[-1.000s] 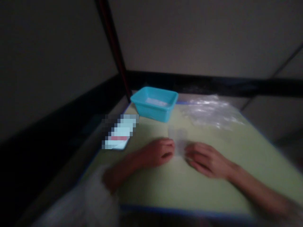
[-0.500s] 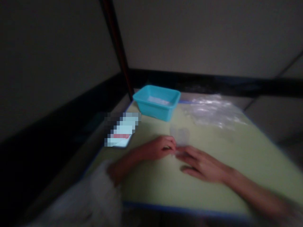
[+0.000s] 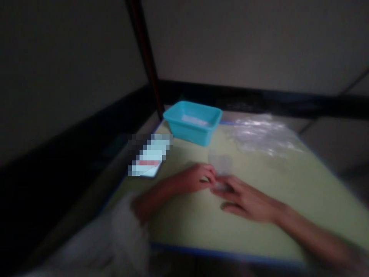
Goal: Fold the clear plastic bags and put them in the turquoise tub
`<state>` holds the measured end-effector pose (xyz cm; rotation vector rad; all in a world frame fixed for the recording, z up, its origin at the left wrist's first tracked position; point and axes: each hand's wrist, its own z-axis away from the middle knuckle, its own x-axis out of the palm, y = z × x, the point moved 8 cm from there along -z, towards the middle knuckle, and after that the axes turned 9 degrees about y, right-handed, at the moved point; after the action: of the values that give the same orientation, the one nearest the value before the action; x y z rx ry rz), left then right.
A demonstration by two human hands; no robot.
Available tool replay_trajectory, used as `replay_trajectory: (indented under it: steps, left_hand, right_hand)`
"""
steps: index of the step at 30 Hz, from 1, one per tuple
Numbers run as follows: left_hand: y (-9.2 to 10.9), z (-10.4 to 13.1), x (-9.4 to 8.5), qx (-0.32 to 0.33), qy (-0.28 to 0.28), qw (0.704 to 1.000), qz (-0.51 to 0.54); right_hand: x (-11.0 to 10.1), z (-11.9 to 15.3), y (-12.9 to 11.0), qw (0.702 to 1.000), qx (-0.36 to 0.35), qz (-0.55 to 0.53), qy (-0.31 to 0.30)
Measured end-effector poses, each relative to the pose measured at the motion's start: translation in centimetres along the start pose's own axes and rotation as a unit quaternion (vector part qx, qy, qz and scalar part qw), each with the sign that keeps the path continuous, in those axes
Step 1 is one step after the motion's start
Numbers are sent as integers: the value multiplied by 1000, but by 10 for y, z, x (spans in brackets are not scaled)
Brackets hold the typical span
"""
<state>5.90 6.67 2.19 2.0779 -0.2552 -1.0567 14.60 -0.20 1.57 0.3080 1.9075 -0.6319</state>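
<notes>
Above the middle of the table, my left hand (image 3: 197, 177) is closed in a pinch, thumb against forefinger. What sits in the pinch is too blurred to name. My right hand (image 3: 250, 200) meets it fingertip to fingertip, its fingers stretched out and the thumb apart below them. A small translucent greyish piece of plastic (image 3: 223, 161) shows flat just beyond the fingertips; its near end runs behind the right fingers. Whether either hand grips it cannot be made out.
A turquoise plastic basket (image 3: 188, 132) with something whitish inside stands at the back of the yellow-green table (image 3: 201, 227). Crumpled clear plastic (image 3: 259, 134) lies at the back right. A phone-like lit screen (image 3: 151, 171), partly pixelated, rests along the left edge. Walls rise behind.
My right fingers have shifted slightly around the pinch, and a pale bit now shows between them. My left hand keeps its pinch. The whole view has shifted a little.
</notes>
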Motion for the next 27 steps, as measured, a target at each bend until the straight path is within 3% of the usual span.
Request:
replay_trajectory:
  steps: [5, 12, 19, 27]
  left_hand:
    - [0, 0, 0, -6, -3, 1000, -1]
    - [3, 0, 0, -9, 5, 1000, -5]
    - [0, 1, 1, -8, 2, 1000, -9]
    - [0, 2, 1, -4, 6, 1000, -13]
  right_hand:
    - [-1, 1, -2, 1000, -16, 16, 4]
    - [-21, 11, 0, 996, -74, 39, 41]
    - [-35, 18, 11, 995, -64, 32, 64]
    - [-43, 20, 11, 982, -82, 136, 104]
